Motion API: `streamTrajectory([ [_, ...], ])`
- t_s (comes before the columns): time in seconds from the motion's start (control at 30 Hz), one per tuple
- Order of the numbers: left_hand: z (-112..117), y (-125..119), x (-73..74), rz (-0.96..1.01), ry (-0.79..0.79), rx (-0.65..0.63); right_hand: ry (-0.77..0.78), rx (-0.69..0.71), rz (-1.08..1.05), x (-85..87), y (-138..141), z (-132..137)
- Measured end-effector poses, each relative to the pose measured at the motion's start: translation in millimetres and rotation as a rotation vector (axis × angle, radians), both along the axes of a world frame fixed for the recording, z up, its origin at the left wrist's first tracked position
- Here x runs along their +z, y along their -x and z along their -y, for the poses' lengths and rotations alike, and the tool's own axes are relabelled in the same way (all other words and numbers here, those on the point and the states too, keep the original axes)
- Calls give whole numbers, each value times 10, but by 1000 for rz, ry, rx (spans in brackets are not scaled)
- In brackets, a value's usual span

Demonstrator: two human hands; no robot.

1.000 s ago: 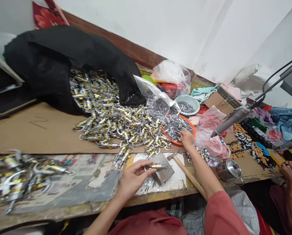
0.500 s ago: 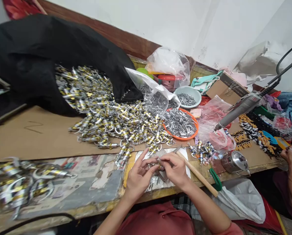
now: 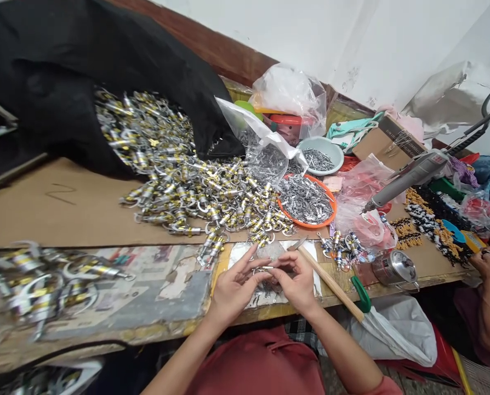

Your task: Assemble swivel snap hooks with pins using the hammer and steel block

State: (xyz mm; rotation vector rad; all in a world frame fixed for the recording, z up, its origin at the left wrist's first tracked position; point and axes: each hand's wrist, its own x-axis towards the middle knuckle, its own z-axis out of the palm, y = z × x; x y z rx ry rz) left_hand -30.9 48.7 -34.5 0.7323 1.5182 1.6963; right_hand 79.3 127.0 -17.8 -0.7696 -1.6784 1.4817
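My left hand (image 3: pixel 233 291) and my right hand (image 3: pixel 297 282) meet over the front edge of the bench. Between their fingertips is a small shiny metal piece (image 3: pixel 263 269), pinched from both sides; its exact kind is too small to make out. Under my hands lies a white sheet (image 3: pixel 249 299) with small metal links scattered on it, partly hidden by my fingers. A hammer (image 3: pixel 325 280) with a wooden handle rests just right of my right hand. Beyond my fingers spreads a big pile of silver and yellow metal fittings with curved hooks (image 3: pixel 212 197).
Metal tabs fill an orange basin (image 3: pixel 334 206); a pale blue bowl (image 3: pixel 341 159) stands behind it. A grey electric screwdriver (image 3: pixel 409 178) hangs at right, near a lidded metal cup (image 3: pixel 395 269). More fittings (image 3: pixel 43 280) lie at left. Another person's hands (image 3: pixel 489 266) work at far right.
The view has tilted slightly, so the bench items sit higher. My right hand's fingers have shifted a little on the small metal piece, which now shows more clearly between both hands.
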Motion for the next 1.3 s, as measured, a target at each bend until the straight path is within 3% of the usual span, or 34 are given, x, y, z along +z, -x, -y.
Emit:
streamTrajectory([
  [0.1,13,-14,50,-21,-3,0,-52,-20,0,-18,-18,19],
  [0.33,17,8,159,-34,39,33,-106,107,40,54,-65,-4],
  [0.4,19,27,173,-34,38,42,-268,128,67,100,-110,-4],
  [0.6,29,69,257,54,40,-12,-1113,216,81,180,-277,-93],
  [0.73,56,107,368,-60,59,-53,-1333,330,100,276,-302,-171],
  [0.83,85,143,443,-165,46,-74,-1325,350,65,338,-288,-181],
  [0.93,102,161,473,-208,9,-96,-1207,313,44,322,-284,-152],
  [1.07,81,114,389,-86,41,-104,-995,224,38,211,-273,-79],
  [1.23,53,-2,219,114,181,54,-695,73,25,94,-210,18],
  [1.3,68,-25,197,166,179,19,-605,31,45,68,-198,58],
])
